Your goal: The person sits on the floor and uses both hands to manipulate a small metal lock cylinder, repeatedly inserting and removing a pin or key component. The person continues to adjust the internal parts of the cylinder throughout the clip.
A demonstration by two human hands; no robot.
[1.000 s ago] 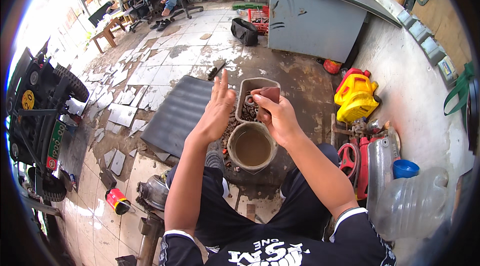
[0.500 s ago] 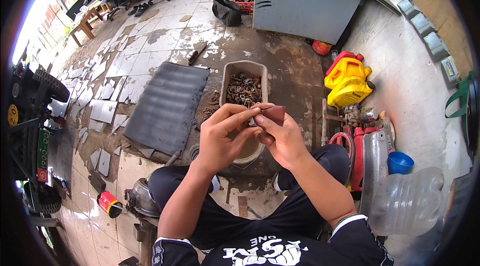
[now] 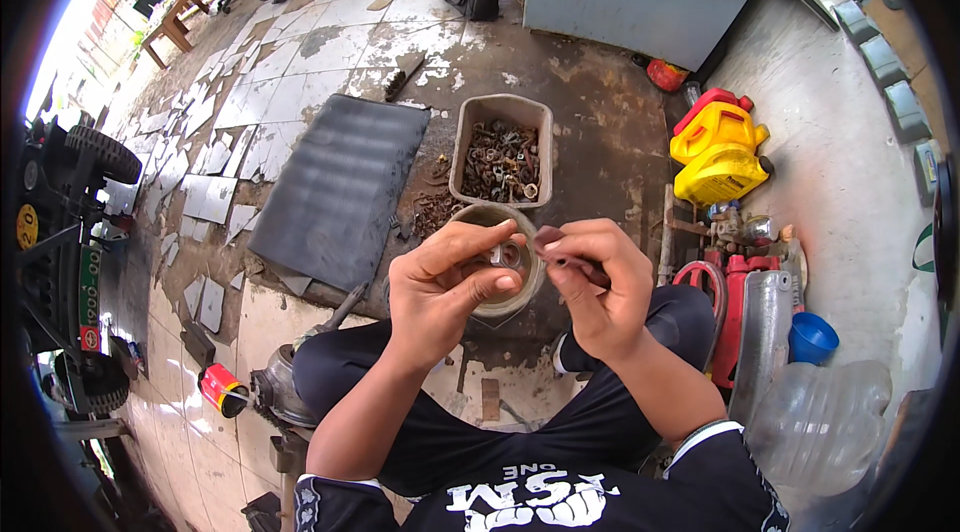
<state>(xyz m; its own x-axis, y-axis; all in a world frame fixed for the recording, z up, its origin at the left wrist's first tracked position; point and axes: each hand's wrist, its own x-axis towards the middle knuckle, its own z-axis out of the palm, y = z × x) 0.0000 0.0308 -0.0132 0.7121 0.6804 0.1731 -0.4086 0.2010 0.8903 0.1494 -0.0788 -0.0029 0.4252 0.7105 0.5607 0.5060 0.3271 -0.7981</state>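
My left hand (image 3: 440,272) is closed, pinching a shiny metal nut (image 3: 508,255) between thumb and fingers. Close beside it, my right hand (image 3: 598,282) grips a folded reddish-brown piece of sandpaper (image 3: 547,235), which is apart from the nut. Directly below both hands stands a round bowl (image 3: 537,284), its contents mostly covered by my fingers. Just beyond it, a rectangular grey tub (image 3: 548,122) holds many rusty nuts and small metal parts (image 3: 500,157). More rusty bits (image 3: 436,210) lie on the floor left of the tub.
A black mat (image 3: 340,192) lies left of the tub, with broken tiles (image 3: 210,194) beyond. To the right are yellow jugs (image 3: 718,157), a blue bowl (image 3: 812,337) and a large clear bottle (image 3: 825,422). At the lower left sits a red can (image 3: 218,387).
The sandpaper and nut were together between my hands; now the hands have moved apart, the right one drawing the sandpaper away. My view has shifted slightly, showing more of the tub and bowl.
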